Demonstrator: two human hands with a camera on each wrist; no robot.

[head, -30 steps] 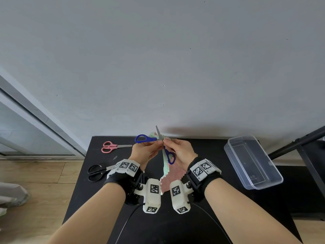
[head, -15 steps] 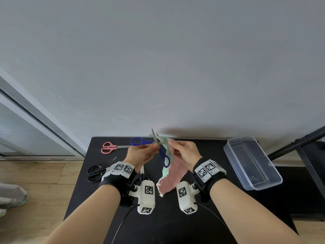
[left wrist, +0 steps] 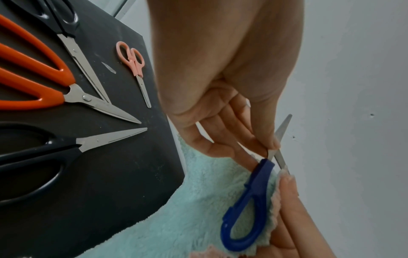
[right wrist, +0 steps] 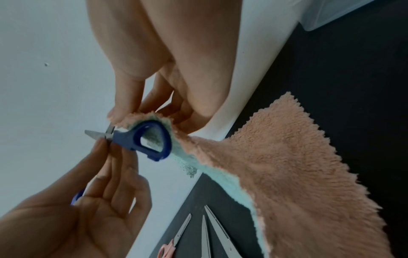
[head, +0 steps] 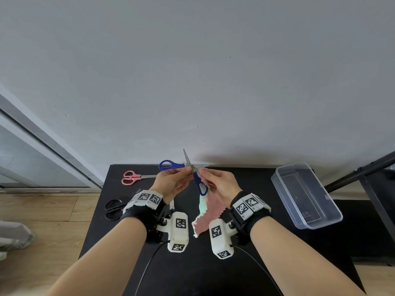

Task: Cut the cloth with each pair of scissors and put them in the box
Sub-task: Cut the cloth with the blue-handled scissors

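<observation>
Blue-handled scissors (head: pixel 193 174) are held up above the black table (head: pixel 252 263), wide open, with one blade pointing up. My left hand (head: pixel 186 170) pinches them at the pivot (left wrist: pixel 271 153) between thumb and fingers. One blue handle (head: pixel 168 164) points left and the other (right wrist: pixel 152 139) hangs down in front of the cloth. My right hand (head: pixel 203 173) pinches the top edge of the pink and mint fleece cloth (head: pixel 210 210), which hangs down between my wrists (right wrist: pixel 287 174). A clear plastic box (head: pixel 305 195) stands empty at the right of the table.
Pink scissors (head: pixel 130 177) lie at the table's back left, and black scissors (head: pixel 113 208) lie at its left edge. Orange scissors (left wrist: pixel 37 82) and another black pair (left wrist: pixel 33 160) lie beside them. A dark metal frame (head: pixel 363 174) stands right of the box.
Both hands have shifted slightly left. The right hand has drawn a little away from the scissors, so the lower blue handle hangs free and more cloth shows between the wrists.
</observation>
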